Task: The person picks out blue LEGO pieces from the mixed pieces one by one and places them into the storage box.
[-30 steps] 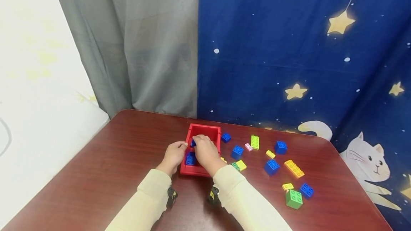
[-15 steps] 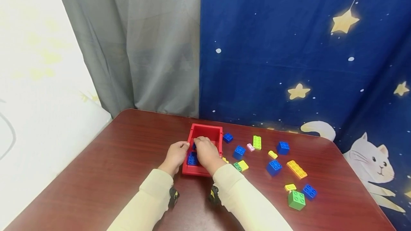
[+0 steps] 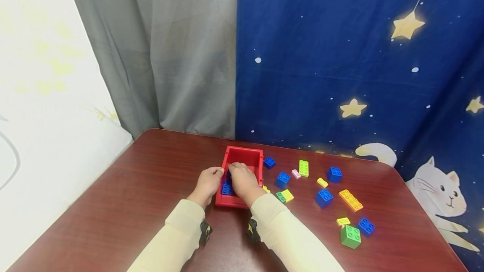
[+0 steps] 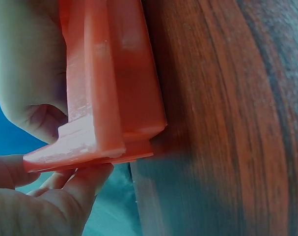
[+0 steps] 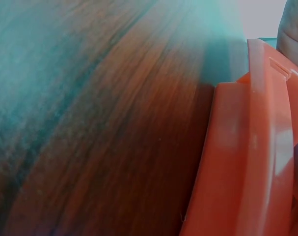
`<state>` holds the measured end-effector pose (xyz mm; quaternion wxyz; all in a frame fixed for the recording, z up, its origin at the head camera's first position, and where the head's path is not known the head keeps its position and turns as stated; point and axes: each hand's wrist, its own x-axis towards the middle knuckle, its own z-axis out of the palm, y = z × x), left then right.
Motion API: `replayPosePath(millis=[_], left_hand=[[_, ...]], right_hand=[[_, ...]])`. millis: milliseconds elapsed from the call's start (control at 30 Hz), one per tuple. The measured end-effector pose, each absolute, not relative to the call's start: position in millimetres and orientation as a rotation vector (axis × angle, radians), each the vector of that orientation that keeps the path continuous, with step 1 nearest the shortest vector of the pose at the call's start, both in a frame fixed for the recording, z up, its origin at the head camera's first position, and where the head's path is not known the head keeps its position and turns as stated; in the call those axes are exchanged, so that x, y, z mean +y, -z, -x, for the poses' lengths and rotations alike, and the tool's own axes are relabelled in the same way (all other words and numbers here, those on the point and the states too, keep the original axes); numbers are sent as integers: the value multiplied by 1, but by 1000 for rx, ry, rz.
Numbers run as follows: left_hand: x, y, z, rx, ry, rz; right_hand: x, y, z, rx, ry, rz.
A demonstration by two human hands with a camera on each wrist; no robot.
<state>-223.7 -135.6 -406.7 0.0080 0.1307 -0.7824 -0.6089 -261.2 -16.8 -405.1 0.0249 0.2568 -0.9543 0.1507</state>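
A red plastic box (image 3: 239,200) stands on the table with a blue toy brick (image 3: 227,187) inside at its near left corner. My left hand (image 3: 208,183) pinches the box's left rim between thumb and fingers; the left wrist view shows the red rim (image 4: 99,98) between them. Reaching into the box, my right hand (image 3: 244,181) holds a second blue brick (image 3: 228,174) at its fingertips, just behind the first one. Most of that brick is hidden by the fingers. In the right wrist view only the box's outer wall (image 5: 227,162) and parts of fingers show.
Several loose bricks lie right of the box: blue bricks (image 3: 282,180), a lime brick (image 3: 303,168), an orange brick (image 3: 351,200), a green brick (image 3: 350,236), small yellow and pink ones. The brown table (image 3: 151,196) ends at curtains behind.
The blue brick in my right hand has come down lower and closer to the blue brick at the near left corner. My left hand keeps its hold on the rim. The head view shifted slightly.
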Motion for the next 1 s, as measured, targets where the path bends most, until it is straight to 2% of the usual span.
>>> replayPosePath(millis=[1000], left_hand=[[-135,407,224,-2443,1906,-416]], right_hand=[[-18,413,270,-2970,-604,-800]])
